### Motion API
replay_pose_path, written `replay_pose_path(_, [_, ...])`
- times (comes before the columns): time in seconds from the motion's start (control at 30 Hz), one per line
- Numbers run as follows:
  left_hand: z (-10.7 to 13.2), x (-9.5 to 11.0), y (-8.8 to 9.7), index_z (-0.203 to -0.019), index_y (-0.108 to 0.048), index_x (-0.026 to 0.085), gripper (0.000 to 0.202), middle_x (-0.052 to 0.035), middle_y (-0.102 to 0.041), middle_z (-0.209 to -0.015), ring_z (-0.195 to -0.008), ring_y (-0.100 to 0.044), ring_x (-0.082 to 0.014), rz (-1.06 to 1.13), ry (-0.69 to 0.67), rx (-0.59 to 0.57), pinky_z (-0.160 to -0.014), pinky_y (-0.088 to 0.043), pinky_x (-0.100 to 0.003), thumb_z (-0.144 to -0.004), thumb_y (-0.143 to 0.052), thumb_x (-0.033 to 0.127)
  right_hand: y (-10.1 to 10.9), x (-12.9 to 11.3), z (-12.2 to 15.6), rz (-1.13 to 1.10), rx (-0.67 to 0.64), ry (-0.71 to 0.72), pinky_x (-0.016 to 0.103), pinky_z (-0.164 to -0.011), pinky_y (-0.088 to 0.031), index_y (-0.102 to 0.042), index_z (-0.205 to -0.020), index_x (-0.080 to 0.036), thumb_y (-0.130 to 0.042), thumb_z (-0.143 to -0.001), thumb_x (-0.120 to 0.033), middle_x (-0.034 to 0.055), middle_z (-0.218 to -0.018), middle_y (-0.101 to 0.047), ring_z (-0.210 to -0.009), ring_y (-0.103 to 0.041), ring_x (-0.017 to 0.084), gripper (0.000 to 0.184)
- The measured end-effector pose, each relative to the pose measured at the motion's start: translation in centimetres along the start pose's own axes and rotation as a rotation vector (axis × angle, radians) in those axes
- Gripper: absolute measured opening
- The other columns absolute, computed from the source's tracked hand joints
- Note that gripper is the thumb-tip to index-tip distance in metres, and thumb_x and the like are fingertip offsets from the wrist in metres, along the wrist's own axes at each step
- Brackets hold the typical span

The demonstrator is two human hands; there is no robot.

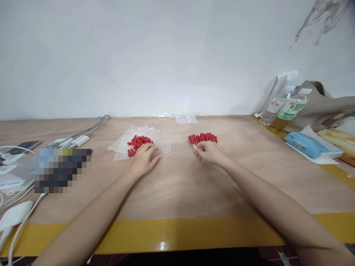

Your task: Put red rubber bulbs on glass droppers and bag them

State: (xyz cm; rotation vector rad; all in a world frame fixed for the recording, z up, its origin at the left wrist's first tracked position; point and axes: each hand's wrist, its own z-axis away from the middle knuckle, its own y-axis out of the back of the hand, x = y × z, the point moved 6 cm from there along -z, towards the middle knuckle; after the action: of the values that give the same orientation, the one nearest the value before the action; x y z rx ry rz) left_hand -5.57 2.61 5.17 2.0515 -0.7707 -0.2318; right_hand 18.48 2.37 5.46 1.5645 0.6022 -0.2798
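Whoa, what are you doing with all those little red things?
A person is working at a table with both bare hands. The left hand is beside a loose pile of red caps on clear plastic. The right hand is at a row of red-topped tubes. Between the hands lies a row of clear tubes. Whether either hand grips anything is hard to tell.

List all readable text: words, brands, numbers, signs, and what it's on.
None reads with certainty.
Blue soft plastic pack: large slanted lettering, too blurred.
Clear plastic bottle with a green label: print too small.
Clear plastic bottle with a whitish label: red characters, too small and blurred.
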Motion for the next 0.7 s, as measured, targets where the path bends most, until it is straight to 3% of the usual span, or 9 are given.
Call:
replay_pose_path(0.1, [0.0,-2.7,0.3,-0.085,-0.06,0.017,0.019,-0.007,-0.056,-0.088,-0.087,-0.052,-0.0224,-0.102,0.1,-0.001,-0.079,-0.042,-0.037,-0.075,-0.058,0.032,1.7,2.2,-2.2,0.103,0.126,-0.193,0.023,-0.052,-0.033,-0.058,-0.058,-0.017,-0.042,-0.077,-0.026,0.0044,-0.061,-0.061,-0.058,-0.055,0.015,0.026])
replay_pose_path(0.23, [0.1,-4.3,0.6,-0.081,-0.061,0.019,0.019,-0.0057,-0.055,-0.086,-0.085,-0.052,-0.0226,-0.146,0.186,0.012,-0.078,-0.041,-0.037,-0.071,-0.061,0.036,1.4,3.2,-4.0,0.219,0.203,-0.301,0.024,-0.054,-0.034,-0.061,-0.063,-0.018,-0.045,-0.074,-0.028,0.0065,-0.069,-0.064,-0.067,-0.058,0.018,0.022])
replay_pose_path(0.4, [0.2,-4.3,0.4,-0.081,-0.062,0.019,0.02,-0.0058,-0.054,-0.084,-0.082,-0.051,-0.0224,-0.159,0.217,0.006,-0.077,-0.039,-0.037,-0.071,-0.061,0.036,0.3,3.1,-4.2,0.321,0.227,-0.308,0.028,-0.064,-0.037,-0.064,-0.077,-0.016,-0.044,-0.077,-0.031,0.0111,-0.078,-0.064,-0.08,-0.058,0.022,0.025])
replay_pose_path(0.53, [0.2,-3.9,0.2,-0.079,-0.063,0.02,0.019,-0.0067,-0.054,-0.085,-0.085,-0.049,-0.0243,-0.202,0.25,0.047,-0.076,-0.037,-0.037,-0.072,-0.06,0.037,0.0,1.7,-3.5,0.369,0.253,-0.245,0.031,-0.066,-0.039,-0.062,-0.085,-0.015,-0.041,-0.081,-0.039,0.0128,-0.084,-0.063,-0.08,-0.058,0.023,0.033])
replay_pose_path(0.7, [-0.4,-3.2,0.1,-0.081,-0.065,0.02,0.021,-0.0088,-0.054,-0.091,-0.093,-0.044,-0.0285,-0.303,0.28,0.139,-0.077,-0.032,-0.041,-0.074,-0.056,0.038,-1.9,-0.4,-3.5,0.31,0.12,-0.206,0.033,-0.063,-0.041,-0.062,-0.087,-0.016,-0.043,-0.081,-0.04,0.0133,-0.089,-0.063,-0.082,-0.06,0.025,0.031])
